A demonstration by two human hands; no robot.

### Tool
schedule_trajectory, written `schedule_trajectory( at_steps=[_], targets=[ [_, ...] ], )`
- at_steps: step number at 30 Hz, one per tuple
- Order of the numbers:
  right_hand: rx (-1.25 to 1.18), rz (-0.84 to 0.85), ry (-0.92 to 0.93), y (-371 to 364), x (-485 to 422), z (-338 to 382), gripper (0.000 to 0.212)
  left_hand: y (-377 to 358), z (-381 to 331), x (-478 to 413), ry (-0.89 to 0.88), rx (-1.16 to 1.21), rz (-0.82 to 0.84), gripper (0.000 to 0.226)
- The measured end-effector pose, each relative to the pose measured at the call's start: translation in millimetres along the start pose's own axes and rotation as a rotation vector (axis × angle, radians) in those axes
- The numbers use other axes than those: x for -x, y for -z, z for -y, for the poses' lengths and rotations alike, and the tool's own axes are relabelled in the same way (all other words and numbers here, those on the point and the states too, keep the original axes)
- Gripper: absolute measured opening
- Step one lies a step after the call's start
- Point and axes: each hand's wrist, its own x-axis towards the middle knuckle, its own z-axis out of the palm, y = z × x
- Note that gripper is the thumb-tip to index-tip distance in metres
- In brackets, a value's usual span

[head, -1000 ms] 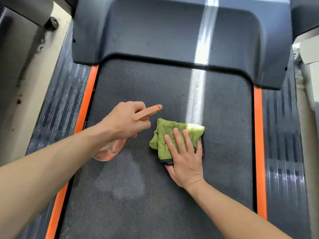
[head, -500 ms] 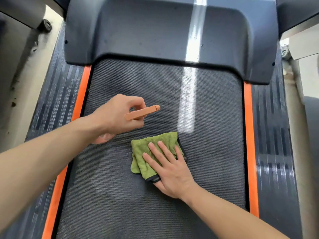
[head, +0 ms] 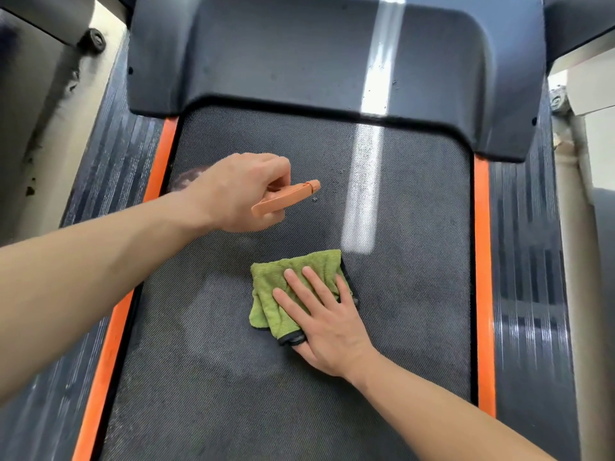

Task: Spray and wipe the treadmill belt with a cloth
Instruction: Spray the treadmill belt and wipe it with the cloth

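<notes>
Treadmill belt (head: 416, 267): your right hand (head: 329, 324) lay flat, fingers spread on green cloth (head: 276, 281); left hand (head: 239, 194) gripped spray bottle (head: 286, 199). A squeeze could've misted the motor cover (head: 299, 54) instead.

Pale floor (head: 46, 168) with dark stains at left, small black wheel (head: 94, 40) upper left, off-white pipe (head: 575, 261) along right edge.

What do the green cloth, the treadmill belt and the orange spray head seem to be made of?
The green cloth looks like terry or microfibre: fuzzy looped pile, dark hem. The treadmill belt seems to be rubber or PVC, matte, with a fine dotted texture. The spray head is probably moulded plastic: smooth, orange, slightly glossy.
</notes>
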Motion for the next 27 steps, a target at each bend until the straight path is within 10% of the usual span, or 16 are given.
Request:
schedule_trajectory(
  at_steps=[27],
  targets=[
    [0.063,-0.045,-0.026,-6.1,-4.0,3.5,0.068,-12.7,0.2,14.8,0.442,0.39,0.109,0.012]
  ],
)
